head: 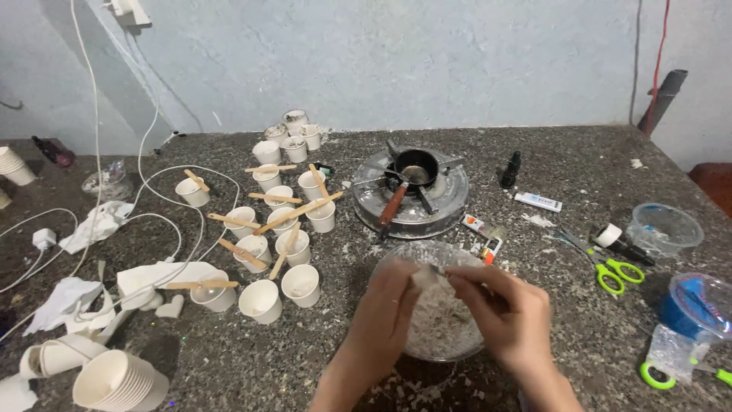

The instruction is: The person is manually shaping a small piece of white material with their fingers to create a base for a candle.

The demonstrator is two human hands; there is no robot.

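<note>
Wax lump (424,278) pinched between left hand (389,305) and right hand (499,305) over bowl (396,263); best crumbled low, so flakes are caught.

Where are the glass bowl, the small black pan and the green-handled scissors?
glass bowl (465,352): head view, on its near right rim.
small black pan (416,163): head view, on its dark inside.
green-handled scissors (619,272): head view, on a green handle loop.

A rough pale-blue plastered wall (396,53) rises behind a dark speckled stone counter (579,160); light is dim.
</note>
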